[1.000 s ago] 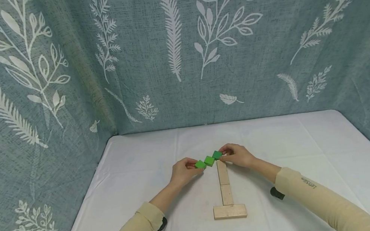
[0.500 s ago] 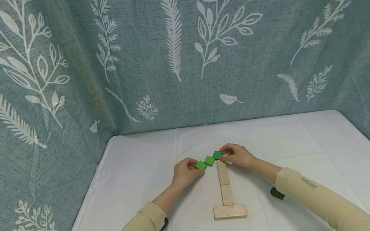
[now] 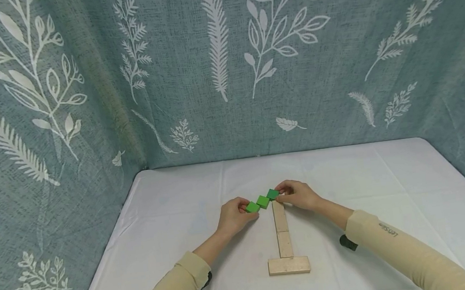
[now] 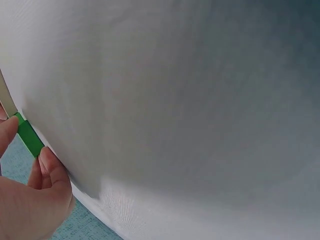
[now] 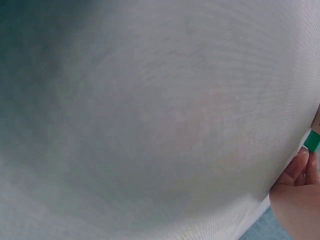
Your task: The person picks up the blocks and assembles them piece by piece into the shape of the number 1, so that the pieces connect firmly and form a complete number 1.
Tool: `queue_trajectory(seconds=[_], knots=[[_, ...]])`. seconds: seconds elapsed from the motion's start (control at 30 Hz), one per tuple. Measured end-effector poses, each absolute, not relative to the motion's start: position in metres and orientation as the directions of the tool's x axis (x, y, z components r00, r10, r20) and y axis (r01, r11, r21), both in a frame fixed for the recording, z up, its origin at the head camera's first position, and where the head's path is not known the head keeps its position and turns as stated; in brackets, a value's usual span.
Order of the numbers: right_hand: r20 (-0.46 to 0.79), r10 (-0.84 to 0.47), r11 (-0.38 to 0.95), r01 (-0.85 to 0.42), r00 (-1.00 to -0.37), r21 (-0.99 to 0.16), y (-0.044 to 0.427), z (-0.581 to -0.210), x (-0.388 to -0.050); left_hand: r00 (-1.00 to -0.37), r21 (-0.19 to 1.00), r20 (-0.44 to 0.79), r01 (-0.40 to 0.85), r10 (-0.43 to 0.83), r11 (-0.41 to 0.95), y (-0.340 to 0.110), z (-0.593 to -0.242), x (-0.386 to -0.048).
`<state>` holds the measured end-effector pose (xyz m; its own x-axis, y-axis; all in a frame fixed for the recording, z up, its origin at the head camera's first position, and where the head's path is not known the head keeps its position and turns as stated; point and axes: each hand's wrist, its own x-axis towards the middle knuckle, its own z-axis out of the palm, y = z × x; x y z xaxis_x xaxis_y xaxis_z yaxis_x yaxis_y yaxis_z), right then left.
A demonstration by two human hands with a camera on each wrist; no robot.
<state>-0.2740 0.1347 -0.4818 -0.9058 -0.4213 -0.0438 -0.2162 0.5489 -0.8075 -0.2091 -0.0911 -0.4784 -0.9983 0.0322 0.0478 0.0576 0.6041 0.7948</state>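
Three green blocks form a slanting row at the far end of a line of wooden blocks. My left hand (image 3: 232, 217) pinches the lower left light green block (image 3: 253, 207) between thumb and fingers. In the middle of the row lies another light green block (image 3: 263, 202), touching its neighbours at the corners or nearly so. The darker green block (image 3: 272, 194) at the upper right is pinched by my right hand (image 3: 299, 195). Just below it begins an upper wooden block (image 3: 279, 215), followed by a lower wooden block (image 3: 285, 244).
A wooden block (image 3: 289, 265) lies crosswise at the near end of the line, making an upside-down T. White cloth covers the table (image 3: 346, 171). A patterned blue-green curtain (image 3: 191, 73) hangs behind and at both sides.
My left hand has shifted very slightly to the right, its block moving with it toward the middle one. The right hand and the wooden blocks stay practically still.
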Motion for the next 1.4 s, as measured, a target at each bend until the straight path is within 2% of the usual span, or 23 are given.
queue_trajectory(seconds=[0.9,1.4], knots=[[-0.037,-0.434,0.542,-0.228,-0.9,-0.809,0.1349,-0.4837,-0.2745,-0.996,0.767,0.079,0.093,0.051,0.635,-0.0919,-0.4788,-0.2095],[-0.044,-0.415,0.549,-0.212,-0.909,-0.808,0.1366,-0.4838,-0.2733,-0.996,0.8,0.072,0.089,0.052,0.593,-0.0952,-0.4793,-0.2109]])
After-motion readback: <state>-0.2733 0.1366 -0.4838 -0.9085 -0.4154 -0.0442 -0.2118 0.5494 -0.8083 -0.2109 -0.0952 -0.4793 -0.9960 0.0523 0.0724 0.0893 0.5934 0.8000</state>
